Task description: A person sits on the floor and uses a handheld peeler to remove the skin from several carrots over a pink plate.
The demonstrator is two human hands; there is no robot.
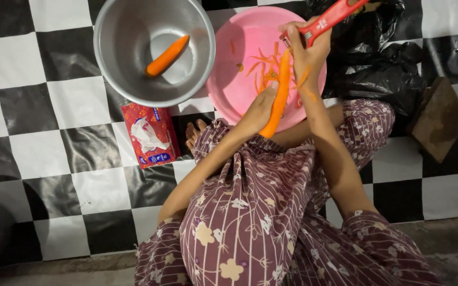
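My left hand [259, 112] grips the lower end of a long orange carrot [279, 98] held tilted over a pink basin [239, 79]. My right hand [307, 48] holds a red-handled peeler [328, 18] against the carrot's upper end. Thin orange peelings [265, 70] lie in the basin and one strip clings to my right wrist. A second peeled carrot [167, 55] rests inside a grey metal bowl [128, 79] to the left of the basin.
I sit on a black and white checkered floor [54, 159] in a patterned maroon dress. A red tissue packet [150, 135] lies below the metal bowl. A black plastic bag [377, 58] and a brown board [440, 119] sit on the right.
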